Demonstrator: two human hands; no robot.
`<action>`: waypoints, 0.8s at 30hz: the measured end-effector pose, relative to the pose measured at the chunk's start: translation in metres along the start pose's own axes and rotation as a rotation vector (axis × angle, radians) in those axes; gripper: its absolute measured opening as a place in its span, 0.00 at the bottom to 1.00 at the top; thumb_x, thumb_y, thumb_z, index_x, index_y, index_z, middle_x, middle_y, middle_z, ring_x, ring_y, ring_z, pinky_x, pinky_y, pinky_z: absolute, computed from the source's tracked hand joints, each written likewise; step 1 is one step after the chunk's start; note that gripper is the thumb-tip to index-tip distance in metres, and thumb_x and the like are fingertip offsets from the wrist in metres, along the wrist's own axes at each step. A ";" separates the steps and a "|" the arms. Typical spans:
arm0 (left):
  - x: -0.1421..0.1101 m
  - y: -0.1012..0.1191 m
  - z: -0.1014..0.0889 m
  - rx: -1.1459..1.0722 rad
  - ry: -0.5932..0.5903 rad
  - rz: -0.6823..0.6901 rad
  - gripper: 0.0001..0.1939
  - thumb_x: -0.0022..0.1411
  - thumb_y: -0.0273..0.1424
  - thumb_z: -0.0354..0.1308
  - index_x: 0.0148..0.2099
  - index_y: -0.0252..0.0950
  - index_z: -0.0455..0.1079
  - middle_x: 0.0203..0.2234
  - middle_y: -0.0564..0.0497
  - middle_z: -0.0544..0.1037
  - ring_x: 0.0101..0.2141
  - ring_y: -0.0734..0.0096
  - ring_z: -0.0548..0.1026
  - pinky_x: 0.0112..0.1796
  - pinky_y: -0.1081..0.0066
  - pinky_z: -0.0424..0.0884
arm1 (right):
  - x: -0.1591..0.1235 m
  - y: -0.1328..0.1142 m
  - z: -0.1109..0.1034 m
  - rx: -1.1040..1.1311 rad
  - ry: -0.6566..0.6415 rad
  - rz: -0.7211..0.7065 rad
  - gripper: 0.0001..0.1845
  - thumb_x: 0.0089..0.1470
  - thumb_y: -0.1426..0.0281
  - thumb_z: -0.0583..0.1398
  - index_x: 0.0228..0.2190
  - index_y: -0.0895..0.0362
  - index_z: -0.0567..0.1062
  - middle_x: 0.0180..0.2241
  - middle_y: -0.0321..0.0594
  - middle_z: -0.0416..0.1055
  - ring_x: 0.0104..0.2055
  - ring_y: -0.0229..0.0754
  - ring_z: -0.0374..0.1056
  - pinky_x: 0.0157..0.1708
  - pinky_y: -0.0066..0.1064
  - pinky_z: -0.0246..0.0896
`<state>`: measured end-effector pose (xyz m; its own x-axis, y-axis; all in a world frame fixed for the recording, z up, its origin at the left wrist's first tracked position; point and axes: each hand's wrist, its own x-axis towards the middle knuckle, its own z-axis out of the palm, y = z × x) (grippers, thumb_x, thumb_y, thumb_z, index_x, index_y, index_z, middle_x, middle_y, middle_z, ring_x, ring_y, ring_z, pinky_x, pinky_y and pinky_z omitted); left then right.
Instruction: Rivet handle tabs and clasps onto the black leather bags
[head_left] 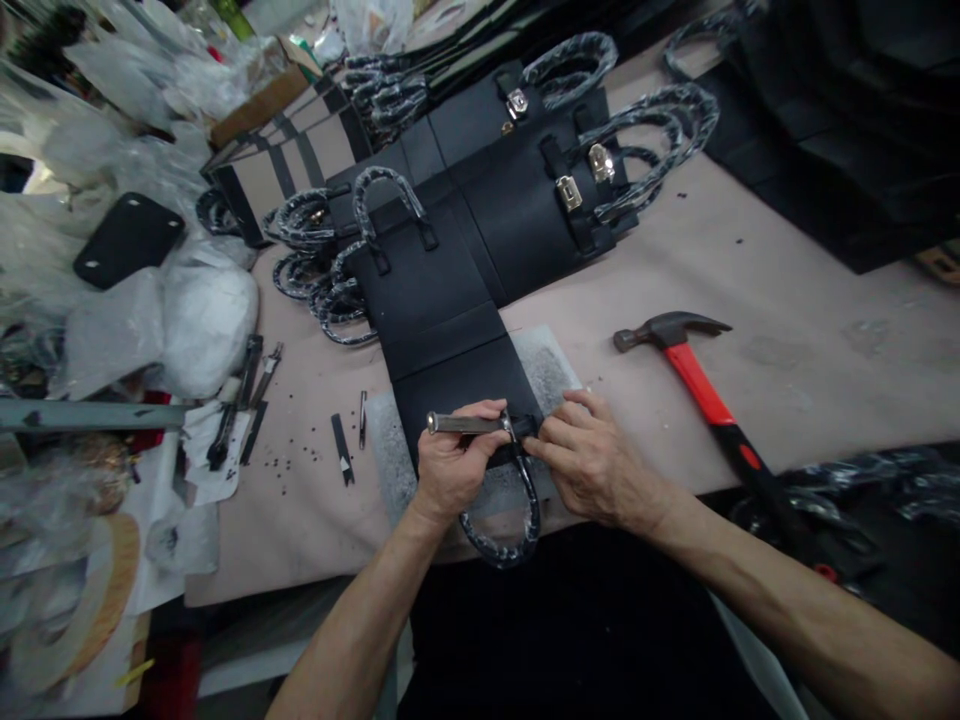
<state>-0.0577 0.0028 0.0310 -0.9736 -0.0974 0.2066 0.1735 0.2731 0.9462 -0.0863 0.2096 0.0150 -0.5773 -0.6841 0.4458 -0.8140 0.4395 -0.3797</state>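
My left hand [452, 465] is closed around a slim metal punch tool [459, 423], held sideways over the near end of a black leather bag panel [450, 320]. My right hand [589, 462] pinches the panel and its wrapped black handle [517, 525] right beside the tool's tip. The panel lies on a grey mat [551, 375] near the table's front edge. The handle loop hangs over the table edge.
A red-handled hammer [697, 385] lies to the right on the beige table [787, 330]. More black bag panels with wrapped handles and gold clasps [570, 190] are stacked behind. Small tools [247, 400] and plastic-wrapped bundles [202, 315] crowd the left side.
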 end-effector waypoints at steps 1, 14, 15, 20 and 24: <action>0.000 0.000 0.000 0.018 -0.004 0.014 0.07 0.60 0.24 0.69 0.43 0.35 0.79 0.43 0.45 0.85 0.44 0.61 0.84 0.53 0.59 0.80 | 0.000 0.000 0.000 -0.003 0.004 -0.004 0.14 0.55 0.79 0.55 0.37 0.56 0.77 0.30 0.40 0.68 0.37 0.46 0.59 0.59 0.47 0.50; -0.002 -0.002 0.006 0.199 -0.022 0.205 0.07 0.64 0.24 0.66 0.44 0.35 0.76 0.44 0.45 0.84 0.45 0.63 0.84 0.52 0.61 0.80 | -0.001 0.001 0.000 0.010 -0.017 -0.001 0.12 0.56 0.77 0.55 0.38 0.57 0.77 0.31 0.41 0.69 0.39 0.48 0.59 0.61 0.50 0.48; -0.002 -0.002 0.006 0.202 -0.019 0.199 0.07 0.64 0.24 0.66 0.45 0.35 0.76 0.45 0.45 0.84 0.45 0.63 0.84 0.52 0.61 0.80 | -0.001 0.001 0.000 0.011 -0.018 0.003 0.12 0.56 0.77 0.55 0.37 0.57 0.77 0.31 0.41 0.69 0.39 0.48 0.59 0.61 0.50 0.48; -0.002 -0.003 0.006 0.208 -0.011 0.159 0.06 0.64 0.23 0.65 0.44 0.36 0.76 0.44 0.45 0.84 0.45 0.62 0.84 0.52 0.60 0.81 | -0.001 0.002 0.000 0.015 -0.015 0.002 0.11 0.55 0.78 0.56 0.36 0.56 0.77 0.31 0.41 0.69 0.39 0.48 0.58 0.61 0.50 0.49; -0.003 -0.003 0.007 0.227 -0.009 0.182 0.06 0.64 0.25 0.65 0.44 0.36 0.76 0.44 0.45 0.84 0.45 0.62 0.84 0.51 0.60 0.81 | -0.002 0.002 0.001 0.009 -0.022 0.000 0.11 0.55 0.77 0.56 0.37 0.56 0.78 0.31 0.41 0.69 0.39 0.48 0.58 0.61 0.50 0.49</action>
<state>-0.0569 0.0092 0.0256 -0.9309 -0.0192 0.3648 0.3086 0.4929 0.8135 -0.0873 0.2115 0.0129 -0.5761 -0.6966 0.4276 -0.8131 0.4348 -0.3871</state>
